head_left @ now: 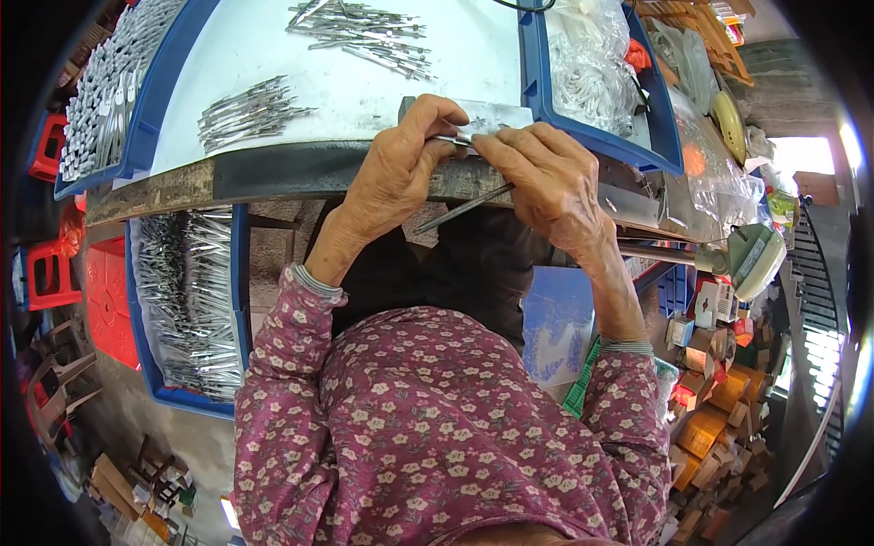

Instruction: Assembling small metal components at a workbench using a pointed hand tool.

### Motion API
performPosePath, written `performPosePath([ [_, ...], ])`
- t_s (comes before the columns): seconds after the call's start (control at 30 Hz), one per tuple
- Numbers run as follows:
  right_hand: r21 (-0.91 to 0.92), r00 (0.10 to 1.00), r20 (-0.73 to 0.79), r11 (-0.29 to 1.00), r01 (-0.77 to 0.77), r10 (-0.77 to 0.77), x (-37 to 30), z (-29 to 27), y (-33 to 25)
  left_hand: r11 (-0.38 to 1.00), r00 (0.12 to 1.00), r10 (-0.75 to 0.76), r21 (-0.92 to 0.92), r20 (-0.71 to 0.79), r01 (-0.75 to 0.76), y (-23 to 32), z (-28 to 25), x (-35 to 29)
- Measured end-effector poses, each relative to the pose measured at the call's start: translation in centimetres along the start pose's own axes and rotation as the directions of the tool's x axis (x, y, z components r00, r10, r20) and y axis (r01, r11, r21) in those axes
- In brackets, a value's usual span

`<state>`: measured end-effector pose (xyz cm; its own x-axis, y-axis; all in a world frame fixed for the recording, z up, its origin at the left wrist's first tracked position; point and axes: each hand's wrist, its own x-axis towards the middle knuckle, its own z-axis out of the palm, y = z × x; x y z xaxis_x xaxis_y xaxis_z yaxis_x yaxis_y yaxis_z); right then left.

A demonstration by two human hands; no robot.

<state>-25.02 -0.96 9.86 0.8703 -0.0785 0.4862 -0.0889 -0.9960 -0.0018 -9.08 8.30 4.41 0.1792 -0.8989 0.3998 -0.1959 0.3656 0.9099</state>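
Near the table's front edge, my left hand pinches a small shiny metal piece between thumb and fingers. My right hand has its fingertips on the other end of that piece. A dark, slim metal rod, possibly a file, is also held in my right hand, its free end slanting down to the left over my lap. Just beyond my fingers lies a flat metal block. Thin metal rods lie in piles on the white tabletop, one pile to the left and another farther back.
A blue tray of metal parts stands at the far left; another blue tray with clear plastic bags is at right. Below the table's left side sits a blue crate full of metal rods. A lamp-like head on an arm is at right.
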Motion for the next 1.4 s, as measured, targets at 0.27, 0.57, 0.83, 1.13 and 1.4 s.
performPosePath([
  [0.27,0.024,1.000,0.007,1.000,-0.007,0.006,0.0,-0.1,0.0,0.999,0.999,-0.039,-0.016,0.007,0.039,0.2,-0.1,0.0],
  [0.57,0.034,0.999,0.047,0.999,-0.022,0.020,-0.1,0.2,0.3,0.999,1.000,-0.031,-0.027,0.000,0.031,0.0,-0.2,-0.1],
  [0.83,0.110,0.984,0.131,0.985,-0.132,0.117,0.1,0.4,1.5,0.986,0.991,-0.133,-0.106,-0.019,0.130,-0.2,0.1,0.3],
  [1.13,0.104,0.965,0.130,0.965,-0.240,0.226,-0.6,3.0,3.1,0.793,0.966,0.179,0.609,-0.187,-0.029,-2.8,0.2,0.9],
  [1.4,0.764,0.753,0.127,0.420,-0.489,0.646,2.2,3.3,2.9,0.887,0.966,0.087,0.461,-0.245,0.037,-3.6,0.3,0.8],
])
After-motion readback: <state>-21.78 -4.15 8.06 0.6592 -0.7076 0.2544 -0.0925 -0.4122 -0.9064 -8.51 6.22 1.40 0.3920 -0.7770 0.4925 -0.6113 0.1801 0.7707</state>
